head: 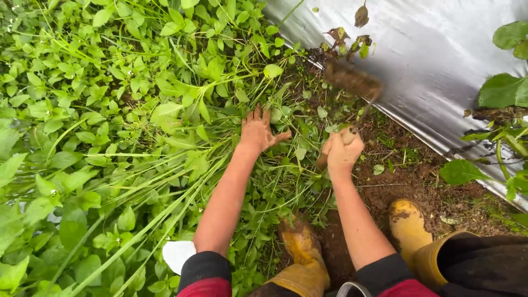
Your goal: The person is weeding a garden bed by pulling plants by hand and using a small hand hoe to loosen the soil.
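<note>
My left hand (257, 132) lies flat on a mat of green weeds (132, 110), fingers spread and soiled, holding nothing. My right hand (342, 149) is closed around the wooden handle of a small hand hoe (352, 81). The hoe's muddy blade is blurred and raised above the weeds near the edge of the plastic sheet. Bare dark soil (401, 170) shows to the right of my right hand.
A silver plastic mulch sheet (434, 60) runs diagonally across the upper right, with leafy plants (503, 91) growing at its right side. My two muddy yellow rubber boots (301, 247) (410, 228) stand at the bottom. A white scrap (177, 254) lies by my left elbow.
</note>
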